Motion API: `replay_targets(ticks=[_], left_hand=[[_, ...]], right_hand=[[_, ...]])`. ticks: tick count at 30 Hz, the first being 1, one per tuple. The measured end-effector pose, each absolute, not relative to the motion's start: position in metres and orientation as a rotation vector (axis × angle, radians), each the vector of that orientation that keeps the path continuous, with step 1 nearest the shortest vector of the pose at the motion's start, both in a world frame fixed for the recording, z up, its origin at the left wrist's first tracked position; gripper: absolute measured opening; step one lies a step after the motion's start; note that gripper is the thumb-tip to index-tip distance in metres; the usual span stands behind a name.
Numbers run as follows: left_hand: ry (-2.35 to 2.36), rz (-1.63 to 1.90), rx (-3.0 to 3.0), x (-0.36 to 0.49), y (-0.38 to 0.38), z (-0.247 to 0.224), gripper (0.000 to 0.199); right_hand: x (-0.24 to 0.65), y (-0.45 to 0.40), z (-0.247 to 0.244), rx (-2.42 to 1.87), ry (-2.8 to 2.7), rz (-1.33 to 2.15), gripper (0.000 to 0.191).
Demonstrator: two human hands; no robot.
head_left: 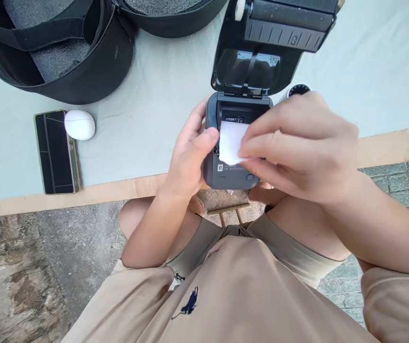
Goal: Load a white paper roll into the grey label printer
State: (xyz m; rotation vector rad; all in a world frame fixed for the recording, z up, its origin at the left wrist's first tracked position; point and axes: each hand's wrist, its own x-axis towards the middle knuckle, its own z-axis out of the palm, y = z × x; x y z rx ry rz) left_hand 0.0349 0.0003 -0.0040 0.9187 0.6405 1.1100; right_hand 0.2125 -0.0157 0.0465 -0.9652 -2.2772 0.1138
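A small dark grey label printer (pixel 225 182) is at the front edge of the table, its black lid (pixel 222 71) swung fully back on the hinge. My left hand (pixel 188 159) is wrapped round the printer's left side, with the thumb on its upper edge. Between the thumb and fingers of my right hand (pixel 302 147) is a piece of white paper (pixel 230 143), held over the printer's opening. The paper covers part of the printed panel inside. Its far end and the right side of the printer are hidden by my right hand.
A phone (pixel 54 157) lies at the left, with a white rounded case (pixel 79 125) resting on its edge. Behind are an open black zip case (pixel 114 66) and its foam-lined lid (pixel 175 28). A cylindrical object (pixel 299 89) shows beyond my right hand. Pale cloth covers the table (pixel 147 124).
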Motion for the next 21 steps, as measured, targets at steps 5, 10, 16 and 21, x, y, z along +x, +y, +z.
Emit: replay_targets(ticks=[5,10,16,21], left_hand=[[0.711,1.029,1.083,0.030,0.000,-0.003,0.059],[0.710,0.973,1.098,0.028,0.001,-0.001,0.069],[0.614,1.015,1.149,0.026,0.005,-0.017,0.077],[0.654,1.023,1.183,0.026,0.005,-0.021,0.082]], right_hand=[[0.220,-0.018,0.044,-0.852,-2.315,0.199,0.012],[0.229,-0.012,0.047,-1.021,-2.240,0.149,0.012],[0.227,-0.016,0.049,-1.102,-2.354,0.089,0.018],[0.227,-0.019,0.055,-1.135,-2.349,0.107,0.023]])
